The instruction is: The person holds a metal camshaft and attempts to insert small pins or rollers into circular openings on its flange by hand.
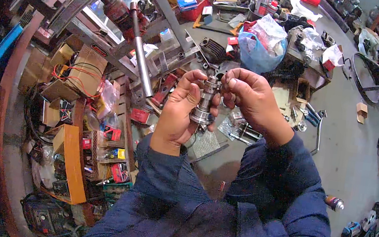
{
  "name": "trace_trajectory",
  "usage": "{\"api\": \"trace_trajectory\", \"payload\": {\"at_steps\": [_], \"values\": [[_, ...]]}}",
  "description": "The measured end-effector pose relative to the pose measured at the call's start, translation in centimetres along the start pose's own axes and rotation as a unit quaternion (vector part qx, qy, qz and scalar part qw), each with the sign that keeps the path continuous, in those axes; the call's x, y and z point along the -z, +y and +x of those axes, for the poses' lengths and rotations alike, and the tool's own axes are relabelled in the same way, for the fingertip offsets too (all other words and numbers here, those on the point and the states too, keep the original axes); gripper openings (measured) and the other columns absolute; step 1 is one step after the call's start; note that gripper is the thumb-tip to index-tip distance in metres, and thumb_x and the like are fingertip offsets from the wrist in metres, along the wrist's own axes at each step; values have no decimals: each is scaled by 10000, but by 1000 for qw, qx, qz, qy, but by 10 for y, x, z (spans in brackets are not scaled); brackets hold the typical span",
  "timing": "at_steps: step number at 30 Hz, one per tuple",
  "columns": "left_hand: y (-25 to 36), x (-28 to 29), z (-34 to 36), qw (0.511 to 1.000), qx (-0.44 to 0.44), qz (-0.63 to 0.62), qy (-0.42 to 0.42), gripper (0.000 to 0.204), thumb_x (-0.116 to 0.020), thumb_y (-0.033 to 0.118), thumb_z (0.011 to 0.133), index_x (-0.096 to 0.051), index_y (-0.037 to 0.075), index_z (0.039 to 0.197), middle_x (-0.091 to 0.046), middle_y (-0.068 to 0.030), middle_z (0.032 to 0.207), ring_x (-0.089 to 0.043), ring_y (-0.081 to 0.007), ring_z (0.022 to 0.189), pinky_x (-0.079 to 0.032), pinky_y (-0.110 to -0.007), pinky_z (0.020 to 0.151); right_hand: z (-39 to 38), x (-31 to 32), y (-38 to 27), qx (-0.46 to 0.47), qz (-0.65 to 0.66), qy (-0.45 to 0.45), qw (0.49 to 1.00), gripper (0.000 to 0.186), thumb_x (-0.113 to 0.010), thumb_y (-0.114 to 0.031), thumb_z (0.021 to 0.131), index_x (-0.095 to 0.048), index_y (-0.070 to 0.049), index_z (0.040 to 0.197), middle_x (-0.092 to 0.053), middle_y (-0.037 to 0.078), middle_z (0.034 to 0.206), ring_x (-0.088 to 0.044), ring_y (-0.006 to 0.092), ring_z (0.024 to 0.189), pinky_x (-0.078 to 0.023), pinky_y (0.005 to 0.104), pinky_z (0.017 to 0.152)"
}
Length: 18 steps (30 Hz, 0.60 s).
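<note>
A stepped metal shaft stands nearly upright in mid-air in front of the person's body, its broad collar toward the lower end. The left hand is closed around it, thumb on the near-left side and fingertips showing along the right. The right hand is drawn into a narrow pinch just beside the shaft's top; whether it grips anything small cannot be told. Below, over the grey floor, lies a flat textured plate. Beyond the hands sits a stuffed blue plastic bag. To the left, a long steel tube leans by a metal frame, near an open cardboard box. A spray can lies at the right.
</note>
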<state>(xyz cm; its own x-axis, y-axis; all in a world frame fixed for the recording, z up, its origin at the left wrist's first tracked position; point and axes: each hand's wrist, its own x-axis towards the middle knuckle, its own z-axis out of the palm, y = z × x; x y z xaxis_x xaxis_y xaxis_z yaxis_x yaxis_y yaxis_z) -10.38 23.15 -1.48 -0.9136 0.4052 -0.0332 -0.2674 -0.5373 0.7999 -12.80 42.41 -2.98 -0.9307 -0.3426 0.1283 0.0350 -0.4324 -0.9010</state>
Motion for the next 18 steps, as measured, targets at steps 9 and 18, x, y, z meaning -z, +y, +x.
{"api": "trace_trajectory", "payload": {"at_steps": [9,18], "values": [[3,-6,0,996,-64,47,-40,433,-577,267,1002,-426,74,1359,-636,-68,1001,-649,-153,798,-533,-273,661,-7,-6,-6,15,-42,-41,998,181,-580,-184,995,-610,-6,1014,-622,6,825,-565,77,709,-468,244,652],[-5,-2,3,959,-162,230,42,436,-810,31,787,-605,1,1170,-676,-34,912,-626,-98,793,-509,-243,691,-8,-7,-7,5,-29,-69,997,156,-588,-160,973,-608,-7,993,-591,-19,825,-535,59,737,-441,224,670]]}}
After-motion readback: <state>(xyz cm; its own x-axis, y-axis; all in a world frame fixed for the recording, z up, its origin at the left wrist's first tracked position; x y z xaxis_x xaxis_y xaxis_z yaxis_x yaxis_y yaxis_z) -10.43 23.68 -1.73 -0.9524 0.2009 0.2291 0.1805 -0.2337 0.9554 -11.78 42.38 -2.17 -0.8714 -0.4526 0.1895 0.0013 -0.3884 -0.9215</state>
